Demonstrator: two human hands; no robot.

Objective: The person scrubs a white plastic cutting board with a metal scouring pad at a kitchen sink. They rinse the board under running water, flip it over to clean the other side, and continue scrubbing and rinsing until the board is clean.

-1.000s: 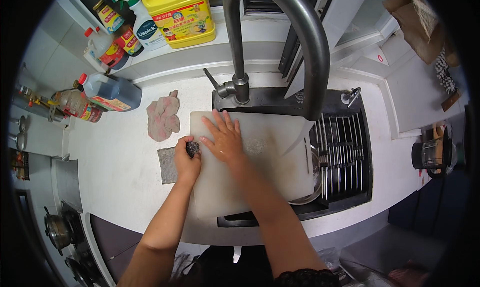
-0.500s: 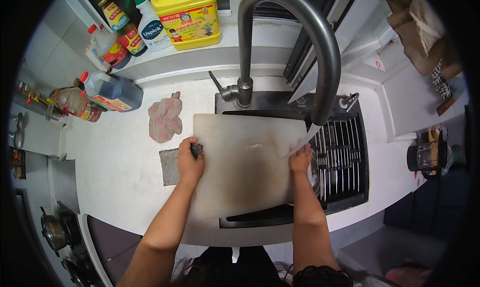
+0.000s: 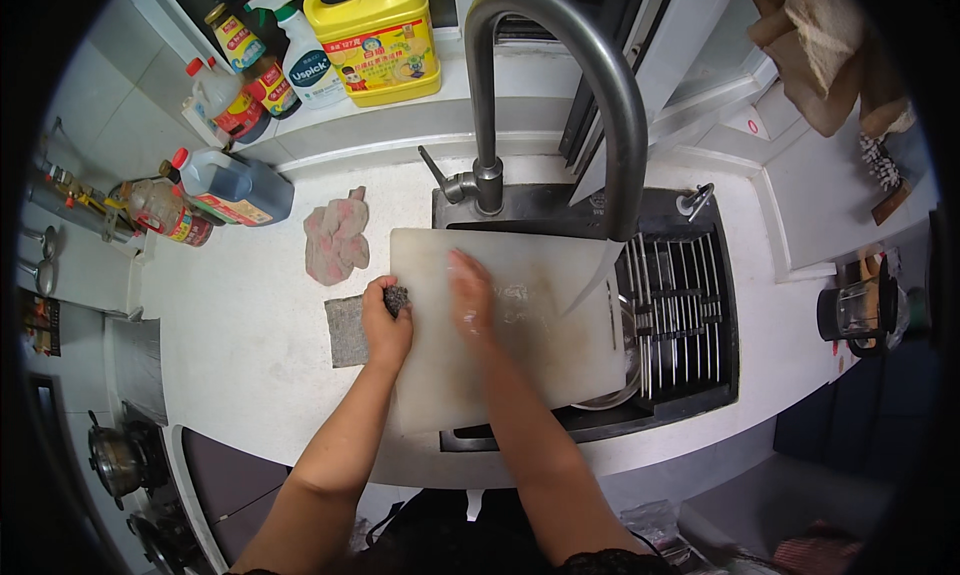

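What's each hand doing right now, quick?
Left hand: closed, holding the scrubber at the board's left edge.
Right hand: open, blurred, nothing visible in it, over the board; contact can't be told.

Across the sink [image 3: 545,200], a cutting board [image 3: 550,365], jutting left over the tabletop [image 3: 230,325]. At its left edge, the left hand [image 3: 384,325] around a scouring pad [image 3: 397,298]; over its left part, the right hand [image 3: 471,300]. Just left, a cloth [image 3: 347,335]; behind that, a rag [image 3: 337,240]. Behind the board, the faucet [image 3: 482,105]; right of it, a rack [image 3: 692,317] in the sink. Left rear, a jug [image 3: 240,188]; on the windowsill [image 3: 320,135], a spray bottle [image 3: 306,60].
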